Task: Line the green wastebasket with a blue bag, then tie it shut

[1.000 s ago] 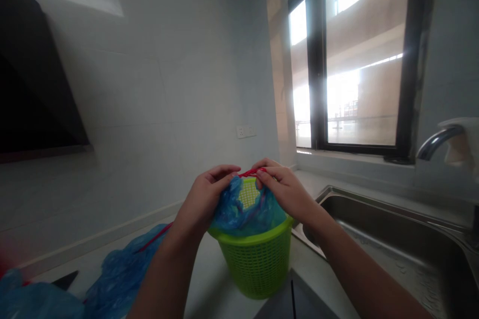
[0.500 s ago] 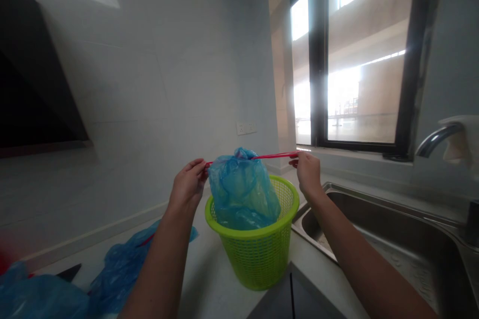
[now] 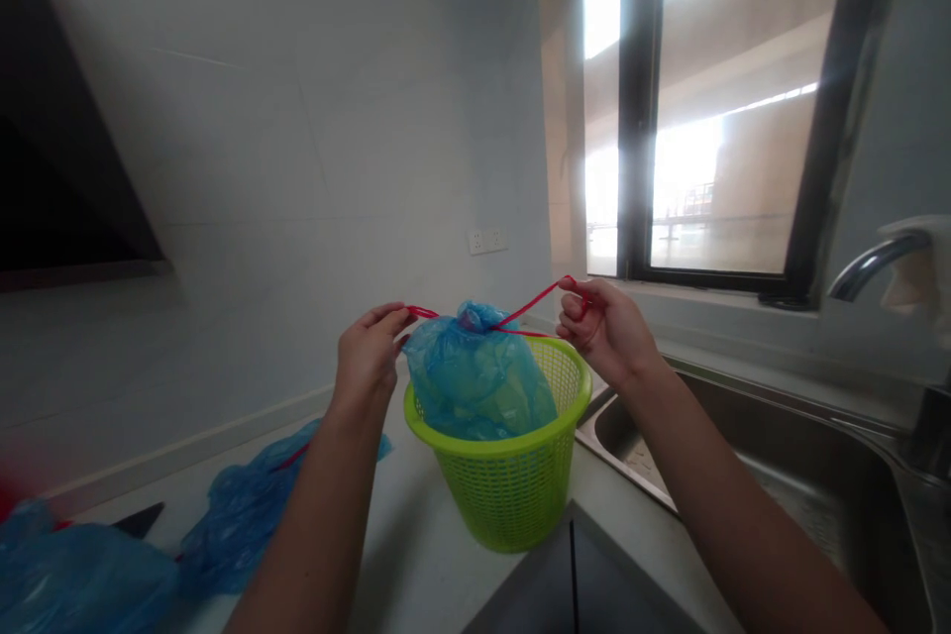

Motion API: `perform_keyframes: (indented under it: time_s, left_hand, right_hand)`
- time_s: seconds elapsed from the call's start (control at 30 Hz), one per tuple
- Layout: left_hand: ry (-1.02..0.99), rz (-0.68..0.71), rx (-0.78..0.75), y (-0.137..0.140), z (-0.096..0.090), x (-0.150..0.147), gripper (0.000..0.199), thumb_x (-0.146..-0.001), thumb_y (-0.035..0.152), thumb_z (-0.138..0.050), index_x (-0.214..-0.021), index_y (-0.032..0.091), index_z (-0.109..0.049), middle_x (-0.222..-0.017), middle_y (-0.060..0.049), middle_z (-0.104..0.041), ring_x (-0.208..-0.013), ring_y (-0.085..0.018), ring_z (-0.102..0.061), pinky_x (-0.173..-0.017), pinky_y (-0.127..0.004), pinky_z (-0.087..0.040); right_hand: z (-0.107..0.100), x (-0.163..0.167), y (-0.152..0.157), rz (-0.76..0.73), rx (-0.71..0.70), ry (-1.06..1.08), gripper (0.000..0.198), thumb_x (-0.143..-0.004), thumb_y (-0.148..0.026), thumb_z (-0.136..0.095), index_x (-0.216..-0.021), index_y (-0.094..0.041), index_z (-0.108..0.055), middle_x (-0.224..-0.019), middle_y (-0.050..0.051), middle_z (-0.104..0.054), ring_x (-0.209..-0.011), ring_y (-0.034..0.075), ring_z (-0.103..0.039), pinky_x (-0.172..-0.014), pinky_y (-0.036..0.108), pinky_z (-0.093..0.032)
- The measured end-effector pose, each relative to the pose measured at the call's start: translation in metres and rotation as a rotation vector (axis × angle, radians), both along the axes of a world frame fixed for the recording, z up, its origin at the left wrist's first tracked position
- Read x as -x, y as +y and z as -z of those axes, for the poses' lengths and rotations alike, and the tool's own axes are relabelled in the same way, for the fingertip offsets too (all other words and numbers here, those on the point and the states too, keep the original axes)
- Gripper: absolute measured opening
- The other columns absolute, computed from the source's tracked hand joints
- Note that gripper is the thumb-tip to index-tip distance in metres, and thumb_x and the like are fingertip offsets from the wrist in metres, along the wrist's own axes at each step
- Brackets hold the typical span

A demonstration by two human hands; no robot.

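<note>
A translucent blue plastic bag [image 3: 479, 381] with a gathered top rests in a lime-green perforated basket [image 3: 509, 505] on the counter. Red drawstrings stretch out from both sides of its bunched neck. At the left, my left hand [image 3: 369, 352] pinches a short red drawstring loop [image 3: 422, 312] between thumb and fingers. My right hand [image 3: 605, 327] is closed on the other red drawstring [image 3: 531, 303], its loop spread around the fingers, so two strands run back to the bag. Both hands are above the basket's rim, one on each side.
More blue plastic bags [image 3: 253, 505] with red strings lie crumpled on the counter at left, near a dark pointed object [image 3: 141, 520]. To the right is a steel sink [image 3: 802, 485] with a faucet [image 3: 877, 263]. A grey panel [image 3: 580, 580] lies in front of the basket.
My right hand has turned palm-inward and spread its drawstring loop into two strands, which were taut together before. The bag's top has dipped slightly and puckered. My left hand keeps its pinch.
</note>
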State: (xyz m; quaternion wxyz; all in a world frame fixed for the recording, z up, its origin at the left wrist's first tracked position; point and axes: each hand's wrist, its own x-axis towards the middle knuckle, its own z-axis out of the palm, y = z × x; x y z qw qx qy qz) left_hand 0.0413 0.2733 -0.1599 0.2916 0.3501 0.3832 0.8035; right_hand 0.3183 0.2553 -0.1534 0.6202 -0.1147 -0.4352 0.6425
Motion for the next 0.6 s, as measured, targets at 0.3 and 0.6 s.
perform_keyframes:
  time_s: [0.3,0.6]
  left_hand:
    - [0.051,0.242,-0.104,-0.038,-0.012,-0.036,0.039,-0.052,0.014,-0.079,-0.091,0.014,-0.07,-0.069,0.001,-0.061,-0.061,-0.009,-0.054,-0.058,-0.019,-0.045]
    - [0.338,0.316,-0.104,-0.076,-0.008,-0.081,0.035,-0.07,0.027,-0.08,-0.103,0.015,-0.073,-0.078,-0.007,-0.071,-0.074,-0.02,-0.067,-0.074,-0.031,-0.054]
  right_hand:
    - [0.002,0.022,-0.027,0.258,-0.26,-0.253,0.024,-0.087,-0.03,-0.056,-0.106,-0.017,-0.067,-0.08,0.004,-0.071,-0.055,0.012,-0.058,-0.057,0.029,-0.047]
    - [0.013,0.04,-0.039,0.618,-0.694,-0.626,0.017,-0.091,-0.02,-0.056,-0.089,-0.023,-0.072,-0.1,0.003,-0.067,-0.095,0.017,-0.062,-0.088,0.033,-0.048]
